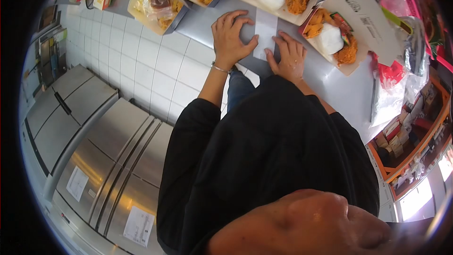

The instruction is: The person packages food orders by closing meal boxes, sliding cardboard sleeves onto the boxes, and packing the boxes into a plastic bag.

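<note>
— "Grey counter across the upper part of the frame, white tiled floor below it at left. What is closest?"

— "Black clothing on the person wearing the camera, filling the lower middle. Two forearms reach up from it to bare hands at top centre."

— "Do the hands hold anything?"

— "Nothing that I can see. The left hand, with a thin bracelet at its wrist, is palm down, fingers spread and bent, thumb stretched toward the middle. The right hand, slightly lower in the frame, is also palm down, fingers loosely parted. Neither is closed around anything."

— "And between them?"

— "A pale paper strip, flat on the counter at top centre. Both thumb tips come right up to it; I cannot tell whether they press on it."

— "What is past the hands?"

— "Open food boxes along the top edge. The right box holds fried pieces and a white mound, its printed lid laid back. The middle box, above the right hand, has similar contents. The left box, at upper left, contains something in clear wrapping."

— "And the edges?"

— "Plastic packets at right, an orange shelf at lower right, and steel cabinets with paper notices at lower left."
</note>
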### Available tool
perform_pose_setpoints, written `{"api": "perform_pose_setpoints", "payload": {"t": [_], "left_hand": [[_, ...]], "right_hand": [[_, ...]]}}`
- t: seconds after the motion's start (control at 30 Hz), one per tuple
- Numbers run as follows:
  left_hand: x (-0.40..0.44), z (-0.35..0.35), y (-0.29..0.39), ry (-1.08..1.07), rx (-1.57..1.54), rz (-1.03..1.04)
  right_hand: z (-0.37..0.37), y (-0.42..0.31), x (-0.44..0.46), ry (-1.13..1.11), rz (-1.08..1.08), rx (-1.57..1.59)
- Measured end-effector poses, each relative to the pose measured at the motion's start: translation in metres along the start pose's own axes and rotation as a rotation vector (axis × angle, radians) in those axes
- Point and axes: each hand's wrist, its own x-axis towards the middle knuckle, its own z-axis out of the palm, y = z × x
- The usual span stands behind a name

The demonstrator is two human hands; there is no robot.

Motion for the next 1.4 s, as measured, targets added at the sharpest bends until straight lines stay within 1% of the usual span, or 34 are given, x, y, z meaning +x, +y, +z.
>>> {"api": "perform_pose_setpoints", "payload": {"t": [0.1, 0.13, 0.23, 0.3, 0.33, 0.37, 0.4, 0.43, 0.5, 0.6, 0.63, 0.67, 0.7, 0.8, 0.9, 1.0, 1.1, 1.17, 1.2, 1.23, 1.3, 1.4], "left_hand": [[0.001, -0.002, 0.001, 0.004, 0.009, 0.011], [0.001, -0.003, 0.002, -0.006, -0.001, 0.006], [0.002, -0.005, 0.004, -0.018, -0.006, -0.01], [0.004, -0.009, 0.007, -0.012, -0.013, -0.012], [0.004, -0.01, 0.008, -0.005, -0.014, -0.012], [0.004, -0.01, 0.008, 0.003, -0.016, -0.015], [0.004, -0.01, 0.008, 0.012, -0.025, -0.012], [0.004, -0.01, 0.008, 0.023, -0.033, -0.009], [0.003, -0.009, 0.007, 0.021, -0.047, -0.012], [0.003, -0.01, 0.004, -0.004, -0.059, -0.029], [0.004, -0.011, 0.004, -0.003, -0.064, -0.037], [0.003, -0.011, 0.005, -0.006, -0.068, -0.047], [0.003, -0.011, 0.005, -0.005, -0.063, -0.052], [0.004, -0.01, 0.003, -0.002, -0.054, -0.051], [0.003, -0.01, 0.001, 0.0, -0.057, -0.044], [0.003, -0.009, 0.002, 0.009, -0.06, -0.039], [0.003, -0.009, 0.002, 0.011, -0.061, -0.038], [0.004, -0.009, 0.002, 0.017, -0.06, -0.037], [0.004, -0.009, 0.002, 0.018, -0.061, -0.038], [0.004, -0.01, 0.002, 0.018, -0.063, -0.04], [0.004, -0.01, 0.002, 0.023, -0.064, -0.041], [0.003, -0.009, 0.002, 0.028, -0.068, -0.039]], "right_hand": [[-0.019, -0.005, 0.011, -0.006, -0.048, 0.176], [-0.03, -0.008, 0.02, 0.055, -0.091, 0.296], [-0.108, -0.015, 0.095, 0.159, -0.308, 0.379], [-0.15, -0.012, 0.165, 0.26, -0.323, 0.092], [-0.156, 0.001, 0.205, 0.266, -0.343, -0.06], [-0.15, 0.04, 0.245, 0.196, -0.38, -0.089], [-0.168, 0.016, 0.277, -0.174, -0.021, -0.16], [-0.156, 0.045, 0.308, -0.215, -0.042, -0.263], [-0.119, 0.121, 0.348, -0.21, -0.164, -0.418], [-0.08, 0.201, 0.37, -0.142, -0.347, -0.525], [-0.069, 0.225, 0.377, -0.107, -0.473, -0.555], [-0.065, 0.241, 0.38, -0.047, -0.65, -0.6], [-0.076, 0.238, 0.377, -0.028, -0.943, -0.659], [-0.099, 0.156, 0.352, -0.173, -0.194, -0.44], [-0.106, 0.141, 0.34, -0.118, -0.251, -0.496], [-0.117, 0.124, 0.344, -0.421, 0.047, -0.604], [-0.113, 0.147, 0.345, -0.409, 0.026, -0.725], [-0.102, 0.194, 0.344, -0.075, -0.495, -0.754], [-0.1, 0.2, 0.343, 0.099, -0.754, -0.749], [-0.096, 0.205, 0.345, 0.041, -0.626, -0.701], [-0.091, 0.194, 0.347, -0.071, -0.37, -0.601], [-0.099, 0.163, 0.348, -0.292, -0.144, -0.905]]}}
